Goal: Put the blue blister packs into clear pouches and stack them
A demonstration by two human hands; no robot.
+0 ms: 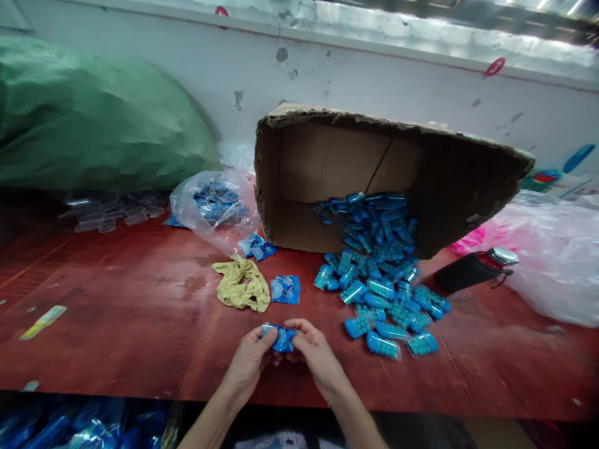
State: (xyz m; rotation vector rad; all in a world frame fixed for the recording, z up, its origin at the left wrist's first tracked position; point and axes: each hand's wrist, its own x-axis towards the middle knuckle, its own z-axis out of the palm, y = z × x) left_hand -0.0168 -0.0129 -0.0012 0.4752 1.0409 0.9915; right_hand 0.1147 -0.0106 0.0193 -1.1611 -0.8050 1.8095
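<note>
Between both hands, over the front of the red table [154, 349], is a small blue printed packet [283, 340]. My left hand [253, 355] pinches its left side with the thumb on top. My right hand [314, 352] grips the right side in the same way; the fingers beneath are partly hidden. Just beyond lies another blue packet [285, 290] flat on the table, with a crumpled yellow cloth [242, 285] to its left. To the right of my hands spreads a heap of clear-fronted blue containers [381, 288] that show small turquoise pieces inside.
A cardboard box [327, 156] lies on its side, its opening facing me. A plastic bag of blue packets [213, 199], a large green sack [103, 118] and clear plastic pieces [112, 212] are at left. A dark flask [468, 269] lies at right beside a pale plastic bag [556, 262].
</note>
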